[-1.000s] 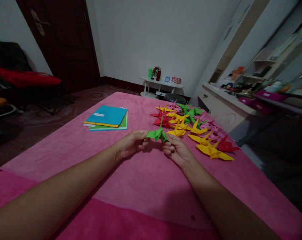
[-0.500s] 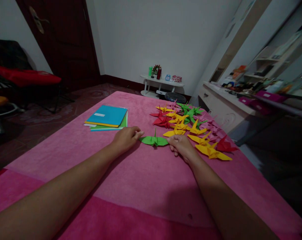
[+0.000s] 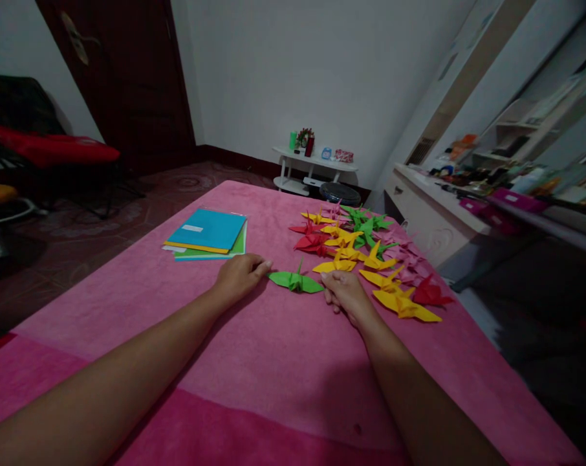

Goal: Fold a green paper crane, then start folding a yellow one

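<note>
A green paper crane lies with its wings spread flat on the pink cloth, between my hands. My left hand rests on the cloth with its fingers pinched together at the crane's left wing tip. My right hand is curled, its fingertips closed on the right wing tip. Both forearms reach in from the bottom of the view.
Several folded cranes in yellow, red, green and pink lie just beyond my right hand. A stack of coloured paper sheets sits at the back left. Past the cloth stand a white side table, a dresser and a red-cushioned chair.
The green crane, held up off the cloth a second ago, has been lowered and its wings pulled out flat. Both hands have come down onto the cloth with it.
</note>
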Motion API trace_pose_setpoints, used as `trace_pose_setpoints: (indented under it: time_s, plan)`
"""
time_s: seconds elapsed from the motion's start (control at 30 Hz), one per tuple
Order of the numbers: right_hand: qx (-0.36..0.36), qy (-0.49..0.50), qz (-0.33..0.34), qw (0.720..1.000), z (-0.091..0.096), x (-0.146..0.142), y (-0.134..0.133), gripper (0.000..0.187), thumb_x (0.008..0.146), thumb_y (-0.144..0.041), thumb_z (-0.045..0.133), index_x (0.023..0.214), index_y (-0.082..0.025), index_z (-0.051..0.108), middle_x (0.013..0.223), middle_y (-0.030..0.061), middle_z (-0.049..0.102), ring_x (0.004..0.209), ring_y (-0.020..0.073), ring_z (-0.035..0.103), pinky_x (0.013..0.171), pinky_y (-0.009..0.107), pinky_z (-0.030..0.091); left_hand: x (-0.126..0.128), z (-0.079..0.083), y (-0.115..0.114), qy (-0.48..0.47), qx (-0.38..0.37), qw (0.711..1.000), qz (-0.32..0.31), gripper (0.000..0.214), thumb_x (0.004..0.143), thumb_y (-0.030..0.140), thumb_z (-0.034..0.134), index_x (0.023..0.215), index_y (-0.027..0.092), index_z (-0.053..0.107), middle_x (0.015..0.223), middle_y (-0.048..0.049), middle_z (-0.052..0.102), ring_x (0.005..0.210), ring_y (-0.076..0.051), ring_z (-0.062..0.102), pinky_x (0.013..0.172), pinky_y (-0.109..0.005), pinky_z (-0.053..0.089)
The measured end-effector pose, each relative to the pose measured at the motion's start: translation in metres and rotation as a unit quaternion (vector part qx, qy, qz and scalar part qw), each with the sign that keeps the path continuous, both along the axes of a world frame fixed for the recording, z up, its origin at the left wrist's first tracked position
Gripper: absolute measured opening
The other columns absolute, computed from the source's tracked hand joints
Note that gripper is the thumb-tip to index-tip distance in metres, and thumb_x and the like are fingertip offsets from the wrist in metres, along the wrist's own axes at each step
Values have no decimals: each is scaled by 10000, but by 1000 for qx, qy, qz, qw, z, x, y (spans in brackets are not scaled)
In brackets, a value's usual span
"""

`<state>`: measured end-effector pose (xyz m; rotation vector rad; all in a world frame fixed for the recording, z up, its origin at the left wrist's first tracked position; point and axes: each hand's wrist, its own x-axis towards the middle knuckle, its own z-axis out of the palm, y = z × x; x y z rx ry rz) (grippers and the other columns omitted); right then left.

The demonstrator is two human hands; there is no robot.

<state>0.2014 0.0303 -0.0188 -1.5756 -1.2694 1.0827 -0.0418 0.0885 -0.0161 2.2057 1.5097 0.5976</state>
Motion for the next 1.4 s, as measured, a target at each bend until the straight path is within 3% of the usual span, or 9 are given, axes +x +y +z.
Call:
trace_pose_setpoints:
  time_s: [0.2,0.33,0.43,0.57,0.77,1.07,1.17,1.27,1.4]
  plan:
    - [61,-115,-11,991,-5,-4,1,242,747,-409,572,687,-175,562,456,-48,497,371,88,406,375,203,270,8,6,-2,20,-14,1000,16,439,879,524,394,889,240,729,851,-50,720,760,-192,624,564,-263,295]
    - [106,-215,-34,970,-3,-11,-1,223,689,-361,641,769,-153,653,540,-22,533,491,124,465,454,230,295,14,7,-4,4,-14,1000,1,393,776,579,541,853,241,727,856,-35,719,741,-181,614,555,-251,304]
    - [113,-272,-27,955,1,-17,-4,260,681,-346,667,854,-156,702,605,-4,581,541,138,489,507,245,329,17,2,-2,-15,-14,1000,-16,375,679,562,659,843,231,726,847,-31,715,714,-172,600,549,-238,314]
    - [138,-286,-23,948,-1,-18,-4,189,653,-310,697,769,-160,698,735,29,629,660,160,541,596,257,386,16,-9,1,-102,-61,991,-66,299,687,463,683,768,176,711,708,-18,683,623,-145,564,534,-226,331]
    - [121,-149,47,980,-4,-13,-3,214,687,-364,698,673,-157,645,615,-25,555,577,122,484,531,222,343,16,-10,-3,-287,-141,939,-129,265,712,371,678,729,107,673,675,-31,661,594,-122,544,552,-220,375]
    - [80,95,97,987,7,-23,-8,213,631,-334,771,703,-148,697,645,-12,615,580,114,506,574,238,369,20,-5,-15,-336,-217,899,-179,263,742,356,688,775,98,725,686,-42,682,598,-123,555,583,-224,389]
    - [46,176,110,977,7,-24,-10,220,621,-323,790,733,-150,712,632,-17,618,544,94,493,541,220,348,21,-3,-20,-403,-275,853,-184,290,726,384,719,764,98,728,691,-48,688,607,-122,565,607,-225,398]
    - [20,251,128,959,8,-27,-13,230,622,-324,800,734,-145,711,610,-16,614,505,78,474,505,208,336,24,0,-27,-478,-345,782,-202,307,701,408,750,749,107,717,698,-38,682,629,-114,576,643,-216,411]
    - [19,326,138,935,10,-35,-18,271,579,-361,831,695,-162,686,625,-7,629,528,97,521,535,219,408,28,0,-35,-533,-399,709,-231,335,692,431,759,786,115,703,742,-42,677,667,-118,590,680,-220,427]
